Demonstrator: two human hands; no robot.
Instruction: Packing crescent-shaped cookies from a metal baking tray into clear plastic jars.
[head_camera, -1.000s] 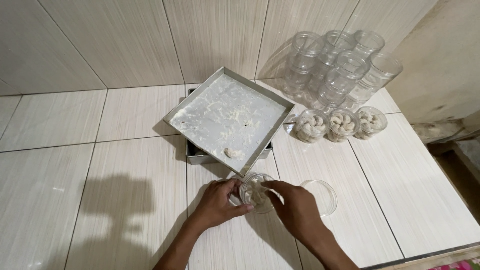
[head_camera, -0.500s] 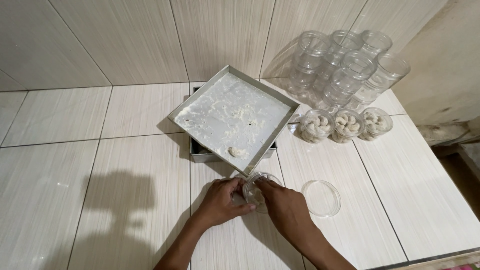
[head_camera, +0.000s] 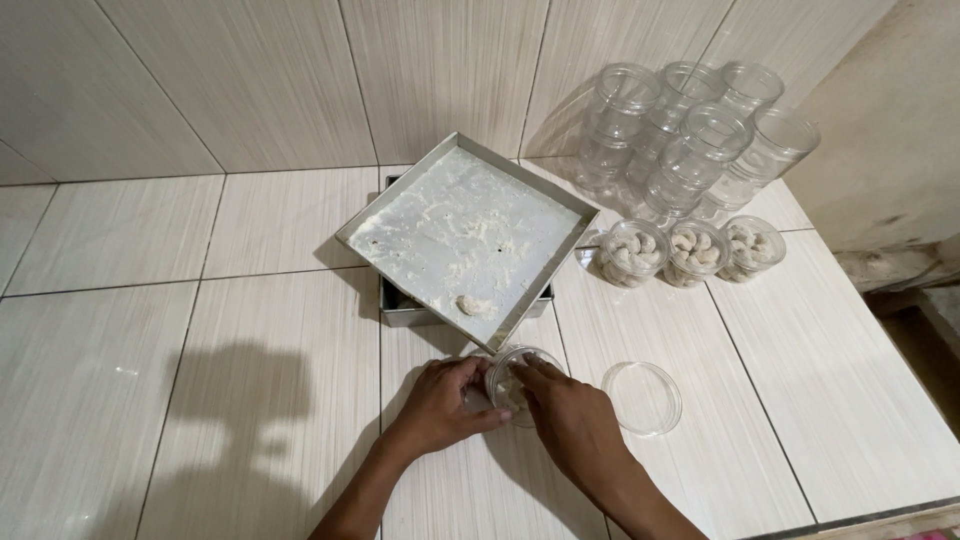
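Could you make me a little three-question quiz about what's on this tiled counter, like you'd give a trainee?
1. True or false: the clear round lid is fitted onto the small clear jar between the hands.
2. How many filled jars stand in a row to the right of the square metal tray?
3. The single cookie on the tray lies near: A) the far corner by the wall, B) the near edge, C) the middle.

Key
1. False: the lid lies flat on the counter, right of the right hand; the left hand and the right hand both touch the jar.
2. Three.
3. B.
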